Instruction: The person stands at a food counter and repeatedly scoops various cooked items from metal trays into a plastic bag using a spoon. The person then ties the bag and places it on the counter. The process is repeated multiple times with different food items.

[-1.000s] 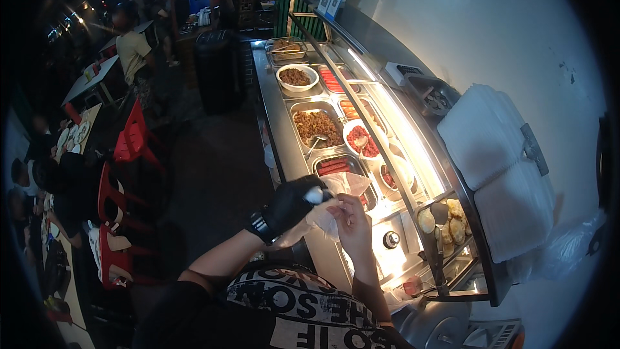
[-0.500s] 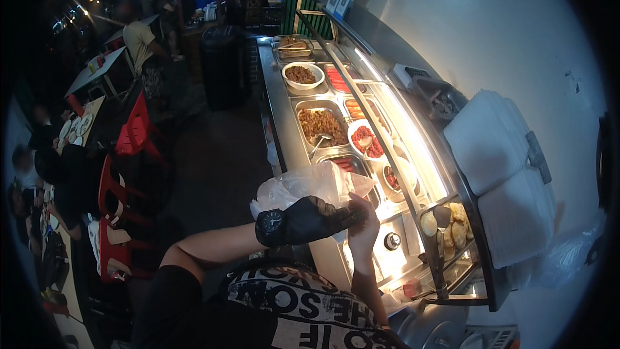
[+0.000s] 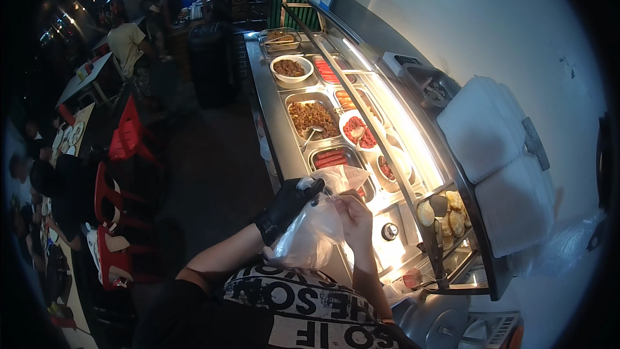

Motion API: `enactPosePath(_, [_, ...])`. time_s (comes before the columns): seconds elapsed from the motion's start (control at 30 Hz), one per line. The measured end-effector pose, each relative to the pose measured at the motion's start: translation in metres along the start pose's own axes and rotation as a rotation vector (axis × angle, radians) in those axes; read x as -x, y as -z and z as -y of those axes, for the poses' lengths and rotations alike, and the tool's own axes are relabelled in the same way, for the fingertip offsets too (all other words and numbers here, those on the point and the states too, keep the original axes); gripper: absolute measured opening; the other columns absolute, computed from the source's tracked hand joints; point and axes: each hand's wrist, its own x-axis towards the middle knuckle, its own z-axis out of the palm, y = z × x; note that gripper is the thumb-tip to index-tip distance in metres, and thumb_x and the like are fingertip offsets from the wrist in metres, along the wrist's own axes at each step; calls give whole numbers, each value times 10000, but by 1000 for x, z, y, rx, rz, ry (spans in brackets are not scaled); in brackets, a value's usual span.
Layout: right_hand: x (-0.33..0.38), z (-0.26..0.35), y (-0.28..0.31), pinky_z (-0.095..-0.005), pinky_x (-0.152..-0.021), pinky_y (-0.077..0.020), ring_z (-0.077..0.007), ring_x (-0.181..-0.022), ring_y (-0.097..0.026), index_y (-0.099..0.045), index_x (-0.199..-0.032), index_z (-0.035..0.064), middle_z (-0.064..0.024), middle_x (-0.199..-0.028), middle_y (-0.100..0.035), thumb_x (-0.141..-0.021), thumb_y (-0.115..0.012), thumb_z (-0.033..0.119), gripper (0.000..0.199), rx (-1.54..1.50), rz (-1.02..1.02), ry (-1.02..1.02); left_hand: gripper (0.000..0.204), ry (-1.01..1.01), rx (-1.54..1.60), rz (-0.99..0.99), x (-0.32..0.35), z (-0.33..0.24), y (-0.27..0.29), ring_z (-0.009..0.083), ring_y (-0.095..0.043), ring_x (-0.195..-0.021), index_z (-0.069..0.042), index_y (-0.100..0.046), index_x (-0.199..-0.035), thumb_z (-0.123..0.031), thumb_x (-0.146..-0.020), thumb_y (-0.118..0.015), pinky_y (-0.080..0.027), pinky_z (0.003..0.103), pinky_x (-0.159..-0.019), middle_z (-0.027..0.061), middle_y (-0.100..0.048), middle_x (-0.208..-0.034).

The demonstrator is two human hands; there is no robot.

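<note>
A translucent white plastic bag [image 3: 313,239] hangs bunched between my hands at the near end of a steel food counter [image 3: 294,165]. Around its top, on the left side, my black-gloved left hand [image 3: 292,205] is closed. My bare right hand [image 3: 355,220] pinches the bag's upper part from the right. Just beyond the bag lies a steel tray of red sausages [image 3: 330,158]. A pan of chopped brown meat [image 3: 313,119] with a spoon sits farther along. What the bag contains, if anything, cannot be made out.
A slanted glass guard with a metal frame [image 3: 381,142] runs along the counter's right. Stacked white foam boxes [image 3: 481,129] stand on its ledge. Fried yellow pieces [image 3: 454,216] fill the near-right case. Red chairs [image 3: 126,130] and seated people are at the left.
My left hand has drawn back from the right hand and turned upward along the bag. The bag now hangs lower and nearer to me. The whole view has shifted slightly.
</note>
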Motion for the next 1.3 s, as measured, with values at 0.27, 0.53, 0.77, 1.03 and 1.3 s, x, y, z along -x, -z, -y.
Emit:
enactPosePath(0.27, [-6,-26,17,-420,-974,-410,-119,-653,-562,-484,-1046,57,-11,-621,-485,-953,-499,201,173,-834,78,-308,537,408,758,128,-15,57,24,161,-626,-803,-20,-605,-1020,-532,-903,-492,-511,309,-742,91,-652,-882])
enactPosePath(0.53, [-32,-87,52,-377,-964,-446,-180,-1023,-584,-456,-1299,32,-97,-1162,-569,-950,-471,136,364,-1057,-71,-401,580,171,682,378,-49,84,31,203,-603,-975,-11,-417,-1334,-381,-907,-547,-488,332,-883,148,-591,-1141])
enactPosePath(0.77, [-9,-244,39,-397,-885,-482,-242,-1062,-563,-430,-1308,39,-123,-1214,-548,-908,-507,227,447,-1036,121,-677,581,86,363,543,-47,198,61,199,-570,-1018,-54,-389,-1371,-235,-869,-618,-464,329,-913,113,-572,-1198])
enactPosePath(1.03, [30,-289,15,-312,-729,-488,-190,-869,-569,-511,-1203,59,-84,-1058,-579,-914,-525,264,354,-470,-97,-603,530,123,-306,-163,-38,293,111,156,-550,-1013,-51,-530,-1239,-79,-737,-696,-433,307,-899,76,-616,-1124])
enactPosePath(1.3, [-35,-67,39,-248,-644,-423,-100,-660,-509,-567,-1030,23,-45,-850,-581,-907,-570,130,163,-231,-534,12,463,-12,-287,-131,-1,43,155,108,-574,-899,-7,-511,-1238,-72,-810,-675,-485,276,-778,78,-636,-1010])
